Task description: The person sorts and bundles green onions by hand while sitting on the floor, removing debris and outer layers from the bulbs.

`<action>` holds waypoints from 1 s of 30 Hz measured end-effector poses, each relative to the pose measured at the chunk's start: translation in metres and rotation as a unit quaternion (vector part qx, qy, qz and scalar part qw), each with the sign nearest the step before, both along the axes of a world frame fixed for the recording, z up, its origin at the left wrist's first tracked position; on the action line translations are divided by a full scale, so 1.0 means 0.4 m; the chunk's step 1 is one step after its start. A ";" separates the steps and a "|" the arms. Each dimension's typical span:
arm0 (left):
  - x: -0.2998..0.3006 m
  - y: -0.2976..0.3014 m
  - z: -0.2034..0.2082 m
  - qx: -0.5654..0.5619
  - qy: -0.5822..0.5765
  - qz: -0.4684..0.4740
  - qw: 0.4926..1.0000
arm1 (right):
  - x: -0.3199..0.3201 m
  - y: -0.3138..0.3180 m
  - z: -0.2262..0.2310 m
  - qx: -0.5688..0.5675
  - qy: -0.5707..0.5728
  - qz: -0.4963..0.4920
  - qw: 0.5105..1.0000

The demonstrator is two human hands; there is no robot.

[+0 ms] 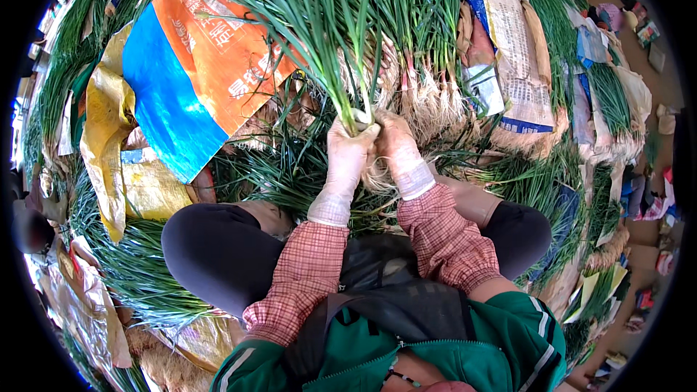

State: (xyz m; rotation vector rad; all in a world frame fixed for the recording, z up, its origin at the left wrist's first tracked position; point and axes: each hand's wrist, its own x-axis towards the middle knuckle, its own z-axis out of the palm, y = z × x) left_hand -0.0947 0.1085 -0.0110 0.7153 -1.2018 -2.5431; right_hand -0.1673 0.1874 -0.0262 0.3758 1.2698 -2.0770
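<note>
My gloved left hand [347, 154] is closed around the lower stems of a small bunch of green onions [340, 94], whose long leaves fan upward and away from me. Pressed against it, my gloved right hand [398, 144] has its fingers closed on the white stem end of the same bunch. Pale stringy roots [375, 174] hang below, between the two hands. Just beyond lies a row of more green onions [425, 36], with reddish-white bases and tangled roots toward me.
An orange and blue printed sack [170, 91] covers onions at the left, beside a crumpled yellow sack [109, 138]. A printed white sack [521, 58] lies at the right. Loose green leaves [265, 178] lie around my bent knees [218, 254]. Scattered items line the brown floor [642, 247] at far right.
</note>
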 end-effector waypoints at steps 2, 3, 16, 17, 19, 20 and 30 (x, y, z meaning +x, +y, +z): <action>-0.010 -0.005 -0.004 -0.111 0.006 0.067 0.992 | -0.072 0.008 -0.050 -0.036 -0.059 -0.119 0.991; -0.008 -0.016 0.000 -0.157 0.007 0.091 0.983 | -0.091 0.044 -0.045 0.218 0.179 -0.035 0.959; 0.008 -0.049 0.075 0.137 0.038 -0.079 0.987 | -0.221 0.142 0.199 0.331 0.365 0.082 0.866; 0.001 -0.039 0.078 0.121 0.044 -0.071 0.989 | -0.227 0.191 0.182 0.102 0.318 0.059 0.941; -0.005 -0.027 0.090 0.102 0.036 -0.062 0.992 | -0.199 0.203 0.117 0.367 0.453 0.133 0.802; -0.004 -0.032 0.088 0.077 0.021 -0.057 0.995 | -0.166 0.164 0.122 0.480 0.505 0.171 0.697; 0.006 -0.013 -0.002 0.062 -0.017 -0.024 0.998 | -0.001 0.019 0.132 0.233 0.334 0.154 0.900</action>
